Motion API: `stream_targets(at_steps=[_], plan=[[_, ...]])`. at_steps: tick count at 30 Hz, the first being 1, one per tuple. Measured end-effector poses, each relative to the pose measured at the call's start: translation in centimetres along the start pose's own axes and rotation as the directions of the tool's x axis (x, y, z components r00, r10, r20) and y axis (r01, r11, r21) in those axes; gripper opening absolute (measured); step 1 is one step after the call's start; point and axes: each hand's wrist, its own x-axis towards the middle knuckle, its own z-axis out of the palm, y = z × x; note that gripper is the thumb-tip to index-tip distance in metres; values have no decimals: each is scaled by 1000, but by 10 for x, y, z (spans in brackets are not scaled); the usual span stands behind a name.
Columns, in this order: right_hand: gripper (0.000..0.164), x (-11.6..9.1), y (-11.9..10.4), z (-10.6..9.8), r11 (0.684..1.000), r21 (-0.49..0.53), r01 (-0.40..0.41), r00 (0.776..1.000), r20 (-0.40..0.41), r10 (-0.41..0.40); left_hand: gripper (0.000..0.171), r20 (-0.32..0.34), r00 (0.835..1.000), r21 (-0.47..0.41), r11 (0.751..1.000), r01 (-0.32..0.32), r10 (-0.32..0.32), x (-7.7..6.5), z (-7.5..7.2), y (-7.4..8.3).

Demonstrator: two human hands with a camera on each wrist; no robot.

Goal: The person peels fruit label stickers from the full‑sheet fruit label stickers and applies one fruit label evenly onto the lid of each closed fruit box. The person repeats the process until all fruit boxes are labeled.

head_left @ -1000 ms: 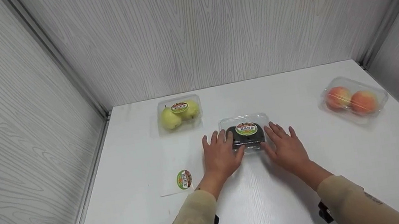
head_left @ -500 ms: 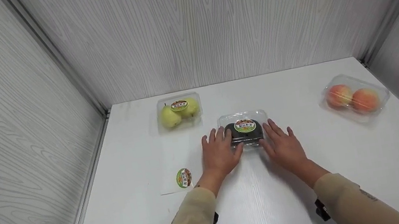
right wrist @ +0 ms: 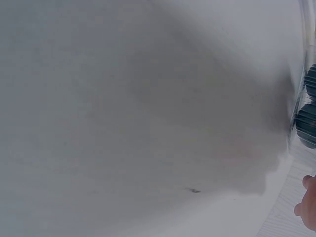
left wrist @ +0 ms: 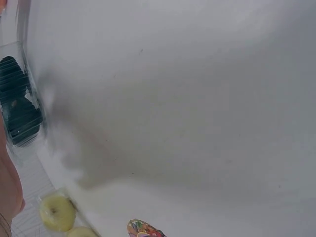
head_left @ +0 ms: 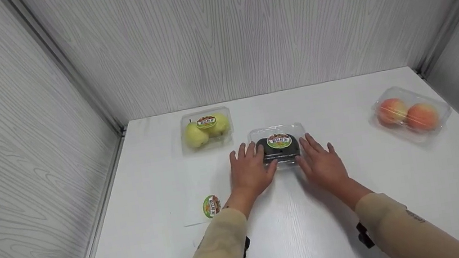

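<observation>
A clear plastic clamshell box [head_left: 276,129] lies in the middle of the white table in the head view. Dark, rounded fruit [head_left: 270,154] fills it, and an oval label [head_left: 279,141] is stuck on its lid. At the box's left side, my left hand [head_left: 249,172] touches it with fingers extended. My right hand [head_left: 322,165] does the same from the right side, fingers extended forward. The left wrist view catches the dark fruit [left wrist: 19,111] through ribbed plastic. Part of the right hand [right wrist: 309,203] shows at the right wrist view's edge; most of each hand is outside its wrist view.
Behind and left sits a clear box [head_left: 230,135] of yellow-green pears [head_left: 197,136] with a matching label. Two peaches [head_left: 422,117] lie in another clear box [head_left: 406,92] at the right. A loose oval sticker [head_left: 211,206] on a backing sheet lies by the left forearm. Walls enclose the table.
The box of dark fruit has slid a little toward the back wall and slightly left, both hands moving along with it. The pears and the sticker stay in place.
</observation>
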Motion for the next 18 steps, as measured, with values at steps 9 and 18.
stream_targets(at_steps=[9,18], plan=[[65,15,2,4,1000,-21,-10,1000,19,11,67,-13,1000,0,1000,3,-3,13,3,-6],[67,31,1,2,999,-28,-25,998,62,26,67,19,1000,20,1000,9,-10,25,3,-11]])
